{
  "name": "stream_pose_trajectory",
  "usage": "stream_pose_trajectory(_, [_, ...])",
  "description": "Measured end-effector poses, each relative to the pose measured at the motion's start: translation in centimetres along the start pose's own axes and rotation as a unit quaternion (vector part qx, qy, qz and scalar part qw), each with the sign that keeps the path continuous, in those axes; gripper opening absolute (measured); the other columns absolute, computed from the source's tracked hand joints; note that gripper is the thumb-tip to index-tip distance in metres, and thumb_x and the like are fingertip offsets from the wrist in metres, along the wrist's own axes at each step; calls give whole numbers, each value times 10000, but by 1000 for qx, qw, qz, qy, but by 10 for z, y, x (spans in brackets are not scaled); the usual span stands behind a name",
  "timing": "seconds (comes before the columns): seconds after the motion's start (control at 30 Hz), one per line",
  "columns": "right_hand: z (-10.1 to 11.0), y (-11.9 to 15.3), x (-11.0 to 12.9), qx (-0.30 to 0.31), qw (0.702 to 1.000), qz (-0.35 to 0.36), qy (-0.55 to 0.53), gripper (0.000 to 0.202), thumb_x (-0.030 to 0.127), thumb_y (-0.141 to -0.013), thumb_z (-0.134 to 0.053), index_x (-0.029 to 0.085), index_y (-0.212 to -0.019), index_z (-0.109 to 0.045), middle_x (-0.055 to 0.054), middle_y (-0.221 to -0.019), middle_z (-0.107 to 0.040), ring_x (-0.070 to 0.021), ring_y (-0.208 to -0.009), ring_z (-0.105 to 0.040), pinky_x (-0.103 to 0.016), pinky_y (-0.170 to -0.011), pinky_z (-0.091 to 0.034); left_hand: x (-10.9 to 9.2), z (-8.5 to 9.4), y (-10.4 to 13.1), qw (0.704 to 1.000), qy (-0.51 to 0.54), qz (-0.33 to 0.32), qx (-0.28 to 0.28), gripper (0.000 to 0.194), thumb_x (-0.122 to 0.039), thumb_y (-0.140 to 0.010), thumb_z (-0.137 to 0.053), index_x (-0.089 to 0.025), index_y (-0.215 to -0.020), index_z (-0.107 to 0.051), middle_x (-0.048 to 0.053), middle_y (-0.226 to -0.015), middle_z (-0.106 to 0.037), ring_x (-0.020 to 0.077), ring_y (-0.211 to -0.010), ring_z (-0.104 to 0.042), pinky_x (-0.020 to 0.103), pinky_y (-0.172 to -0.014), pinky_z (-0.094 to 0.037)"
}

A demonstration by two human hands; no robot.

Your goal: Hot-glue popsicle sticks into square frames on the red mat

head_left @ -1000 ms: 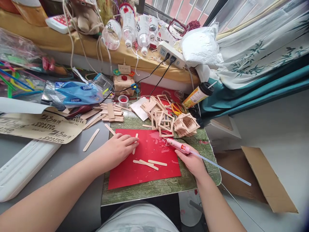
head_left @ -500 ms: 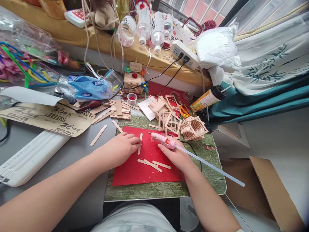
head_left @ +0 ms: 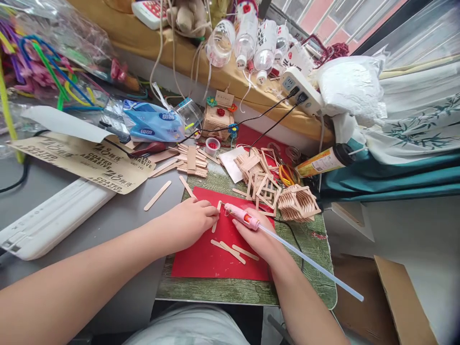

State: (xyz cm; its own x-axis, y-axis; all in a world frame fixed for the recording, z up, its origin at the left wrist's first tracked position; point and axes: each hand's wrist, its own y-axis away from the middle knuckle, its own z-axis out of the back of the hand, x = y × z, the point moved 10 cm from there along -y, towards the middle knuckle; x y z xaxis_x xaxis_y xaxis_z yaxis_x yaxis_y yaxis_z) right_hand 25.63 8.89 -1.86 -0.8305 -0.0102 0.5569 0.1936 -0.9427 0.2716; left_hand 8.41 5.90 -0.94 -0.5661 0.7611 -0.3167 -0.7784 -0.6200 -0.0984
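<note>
A pink glue gun (head_left: 242, 216) with a long translucent glue stick (head_left: 312, 262) out of its back is in my right hand (head_left: 257, 235), its tip pointing left. That tip is close to the upper end of a wooden stick (head_left: 214, 225), which my left hand (head_left: 196, 221) holds by the edge with closed fingers. The stick stands roughly upright in view over a red sheet (head_left: 201, 263). Below it, three loose sticks (head_left: 233, 252) lie on the sheet, two of them overlapping.
Stacked stick frames (head_left: 298, 203) and open square frames (head_left: 266, 189) sit behind my right hand. A stick pile (head_left: 192, 160), a red-bead cup (head_left: 212, 146), sandpaper (head_left: 89, 165) and a white power bank-like case (head_left: 57, 215) lie left and behind. A drink cup (head_left: 323, 160) leans at right.
The view has shifted, so things appear further right. The glue gun's tip has come closer to the upper end of the stick in my left hand.
</note>
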Motion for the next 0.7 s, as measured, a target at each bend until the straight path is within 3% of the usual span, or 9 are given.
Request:
stream_pose_trajectory(0.27, [-2, 1, 4, 4, 1000, -1, -7, 339, 507, -986, -625, 235, -791, -577, 11, -761, -623, -186, -688, -570, -316, -628, -390, -2, 1, 0, 1000, 7, -14, -22, 213, -142, -945, -639, -228, -1064, -793, 83, -1319, -753, 252, -1128, -669, 391, -950, -449])
stream_pose_trajectory(0.7, [-4, -1, 1, 20, 1000, -6, -6, 313, 487, -982, -632, 239, -800, -577, 0, -786, -636, -204, -724, -600, -324, -666, -428, -2, -1, 0, 1000, 5, -13, -6, 206, -165, -968, -606, -219, -1046, -788, 75, -1349, -743, 253, -1115, -661, 413, -928, -461])
